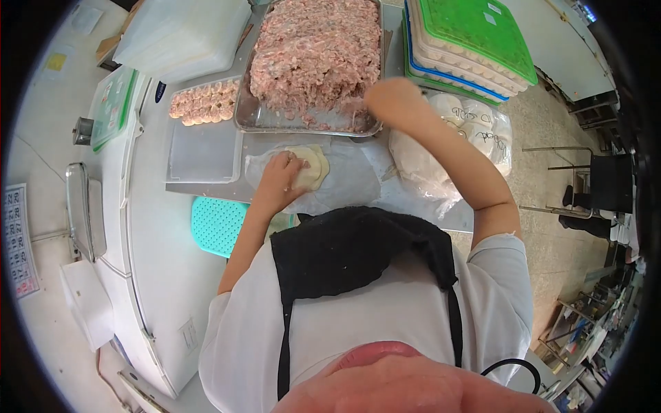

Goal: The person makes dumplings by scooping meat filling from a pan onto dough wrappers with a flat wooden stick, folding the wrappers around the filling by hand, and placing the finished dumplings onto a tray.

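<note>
My left hand is over a stack of round, pale dough wrappers, fingers bent and closed at the edge of a wrapper. Beneath the wrappers lies a thin clear plastic sheet. At the front right corner of a metal tray is my right hand, closed like a fist. Whatever it grips is hidden from this angle. Pink minced meat filling is heaped in that tray, with the near part scraped down to metal.
Filled dumplings sit in rows at the back of a plastic tray on the left. Stacked trays with a green lid and bagged white dough rounds stand right. A turquoise perforated tray lies near left. White containers are behind.
</note>
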Demonstrator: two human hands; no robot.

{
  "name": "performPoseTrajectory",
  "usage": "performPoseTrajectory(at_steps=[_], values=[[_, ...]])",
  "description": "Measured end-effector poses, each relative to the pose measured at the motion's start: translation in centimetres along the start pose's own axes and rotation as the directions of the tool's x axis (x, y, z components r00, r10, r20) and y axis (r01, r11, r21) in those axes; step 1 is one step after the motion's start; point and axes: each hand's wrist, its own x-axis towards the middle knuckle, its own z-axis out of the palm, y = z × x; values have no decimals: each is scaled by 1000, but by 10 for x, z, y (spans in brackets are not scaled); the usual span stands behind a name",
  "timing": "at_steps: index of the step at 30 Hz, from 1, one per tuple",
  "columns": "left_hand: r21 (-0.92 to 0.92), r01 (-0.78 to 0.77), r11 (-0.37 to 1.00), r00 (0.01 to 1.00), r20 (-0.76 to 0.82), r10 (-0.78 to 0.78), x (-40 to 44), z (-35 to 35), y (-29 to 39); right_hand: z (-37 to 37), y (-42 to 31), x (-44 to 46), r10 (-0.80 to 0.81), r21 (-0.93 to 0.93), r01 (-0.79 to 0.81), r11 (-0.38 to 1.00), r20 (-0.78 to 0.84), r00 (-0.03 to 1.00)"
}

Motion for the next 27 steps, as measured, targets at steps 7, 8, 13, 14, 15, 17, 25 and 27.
performPoseTrajectory(at_steps=[7,8,13,14,15,17,25,27], values=[[-305,56,951,998,47,-44,1,-3,-32,33,-36,-17,-48,49,46,998,46,998],[-367,48,929,999,13,-47,1,-5,-35,27,-32,-17,-45,46,42,998,52,998],[-508,37,861,997,-36,-64,7,-20,-46,23,-9,1,170,-123,-165,979,33,985],[-525,33,850,994,-75,-85,9,-22,-48,31,-19,-1,172,-130,-166,977,34,984],[-541,28,841,988,-112,-105,11,-25,-51,38,-35,-5,131,-84,-126,989,60,990],[-788,166,593,961,-5,-276,14,-20,-69,38,-37,-5,80,-42,-77,996,75,994],[-961,148,235,881,20,-473,18,-54,-98,40,-61,19,236,108,-273,956,271,933],[-995,91,26,830,62,-555,25,-59,-110,54,-52,16,230,270,-287,919,224,947]])
